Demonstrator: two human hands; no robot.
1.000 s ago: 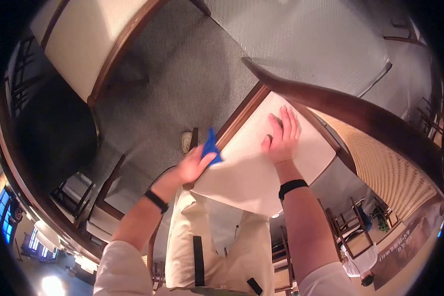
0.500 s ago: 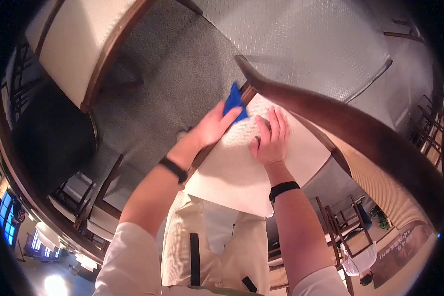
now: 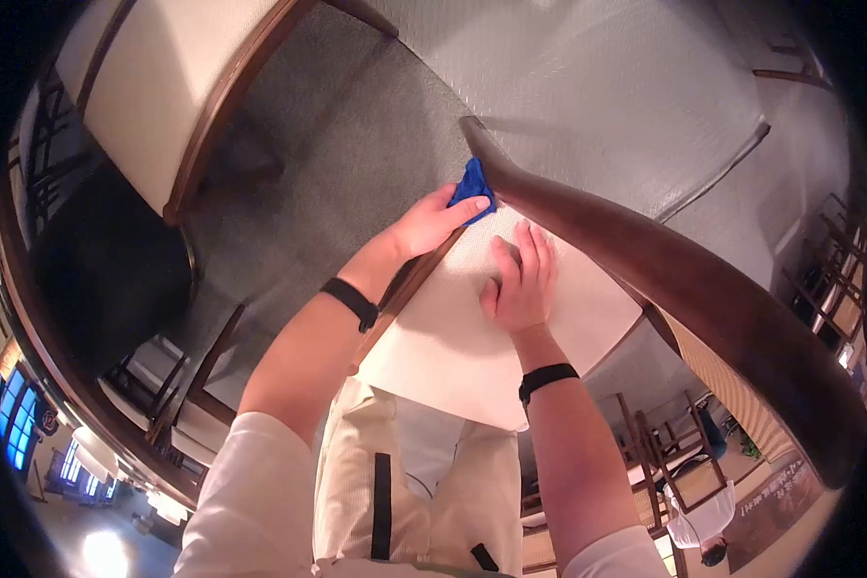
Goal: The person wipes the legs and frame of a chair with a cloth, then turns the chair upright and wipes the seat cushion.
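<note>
A blue cloth [image 3: 475,196] is gripped between the thumb and fingers of my left hand [image 3: 432,223]. It presses on the corner where the chair's wooden side rail [image 3: 416,277] meets a thick, dark curved wooden piece [image 3: 636,226]. My right hand [image 3: 522,289] lies on the white textured chair seat [image 3: 433,352], fingers stretched out and holding nothing. Both wrists wear black bands. The cloth hides the joint beneath it.
Another white-seated, wood-edged chair [image 3: 169,87] stands at the upper left. Grey flooring [image 3: 356,125] runs behind my chair. More chairs and a person in a white top [image 3: 705,515] appear at the lower right. Lit windows [image 3: 14,414] show at the far left.
My left hand has slid the blue cloth slightly up and right, against the curved wooden piece. My right hand has shifted a little left and down on the seat.
</note>
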